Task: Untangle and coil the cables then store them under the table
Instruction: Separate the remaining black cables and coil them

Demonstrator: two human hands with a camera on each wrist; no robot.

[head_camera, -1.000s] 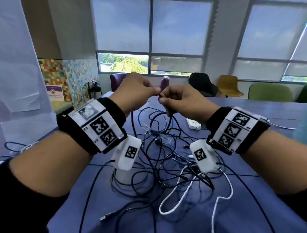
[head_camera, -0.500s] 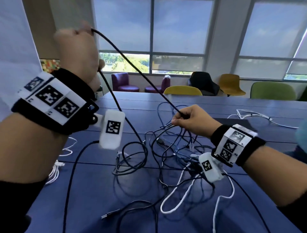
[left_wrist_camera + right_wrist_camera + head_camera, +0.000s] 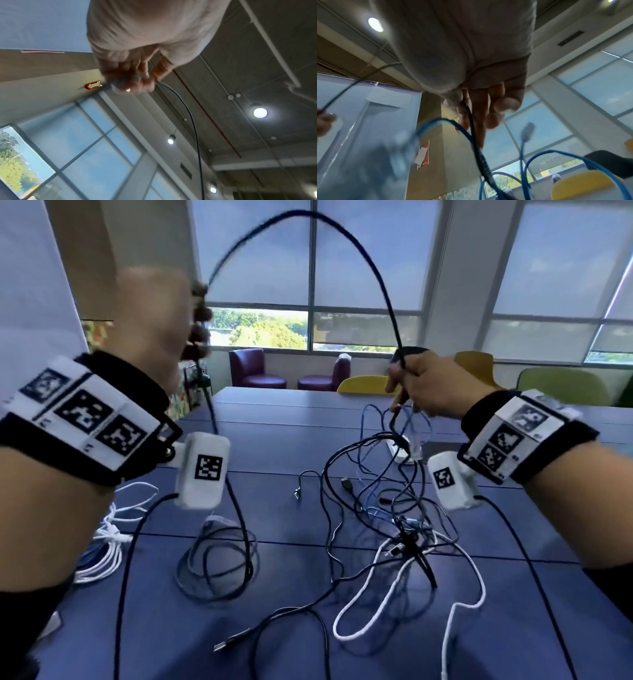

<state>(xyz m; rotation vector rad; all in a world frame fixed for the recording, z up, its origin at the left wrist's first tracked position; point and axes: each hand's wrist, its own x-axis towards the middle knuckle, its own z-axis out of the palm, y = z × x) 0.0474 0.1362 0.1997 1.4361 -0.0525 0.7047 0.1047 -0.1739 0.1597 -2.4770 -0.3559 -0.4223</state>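
Note:
A black cable (image 3: 346, 237) arcs high between my two hands. My left hand (image 3: 161, 316), raised at the upper left and blurred, grips one part of it (image 3: 193, 121); a length drops from that hand to a loose black coil (image 3: 219, 563) on the blue table (image 3: 274, 440). My right hand (image 3: 424, 385) pinches the same cable (image 3: 471, 121) between thumb and fingers, above a tangle of black, blue and white cables (image 3: 400, 508). Blue cable loops (image 3: 539, 159) hang just under the right hand.
A white cable bundle (image 3: 109, 535) lies at the table's left edge. A loose black USB lead (image 3: 236, 638) lies near the front. A white power strip (image 3: 397, 450) sits behind the tangle. Chairs (image 3: 363, 383) line the table's far side under the windows.
The hands, first together in front of me, have drawn apart. The left hand rose to the upper left, and the black cable between them now bows into a tall arc. The right hand lifted slightly.

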